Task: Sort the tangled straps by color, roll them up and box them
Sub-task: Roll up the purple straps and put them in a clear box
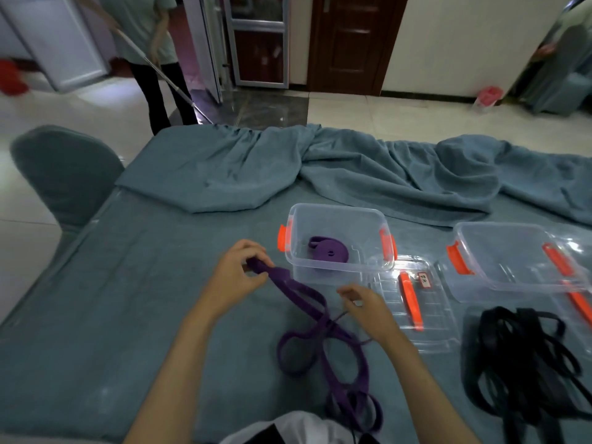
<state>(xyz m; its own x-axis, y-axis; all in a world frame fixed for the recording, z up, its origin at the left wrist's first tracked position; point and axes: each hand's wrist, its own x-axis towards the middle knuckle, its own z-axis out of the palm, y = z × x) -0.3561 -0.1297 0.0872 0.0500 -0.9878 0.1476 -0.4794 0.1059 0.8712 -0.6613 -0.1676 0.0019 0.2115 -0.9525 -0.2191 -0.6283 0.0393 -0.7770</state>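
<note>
Slack is the danger here: the purple strap (307,318) trails from the left hand (235,277), just left of the box (339,216), down toward the person in loose crossing loops. The left fingers pinch its end; the right hand (365,307), below the box, seems to hold only a thin stray thread with loosely curled fingers. Rolling now would likely draw those loops into a knot. A rolled purple strap (326,249) lies in the box; black straps (525,357) sit well right.

A small white label (424,279) lies on the clear lid (413,315); its dark marks are too blurred to read.
</note>
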